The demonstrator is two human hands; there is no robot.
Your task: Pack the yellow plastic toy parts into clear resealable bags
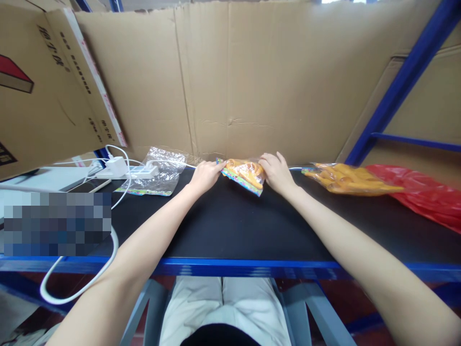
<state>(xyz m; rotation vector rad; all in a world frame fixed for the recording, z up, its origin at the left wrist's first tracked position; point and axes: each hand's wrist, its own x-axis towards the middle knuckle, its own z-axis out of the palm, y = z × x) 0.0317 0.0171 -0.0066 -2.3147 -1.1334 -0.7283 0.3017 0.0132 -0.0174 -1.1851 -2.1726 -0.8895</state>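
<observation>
A clear plastic bag (245, 173) with orange-yellow contents and a colourful printed strip is held above the black table surface. My left hand (206, 177) pinches its left corner, at the end of the printed strip. My right hand (276, 173) grips the bag's right side, its fingers closed on the plastic and partly hidden behind it. The bag is tilted, with the printed strip slanting down to the right along its near edge. Further right lies a larger clear bag (347, 179) of similar orange-yellow items.
A flat transparent bag (163, 170) lies at left beside a white power strip (135, 172) with plugs and cables. A white cable loops over the table's front edge (234, 266). Red plastic (421, 194) lies at far right. Cardboard (270, 81) stands behind.
</observation>
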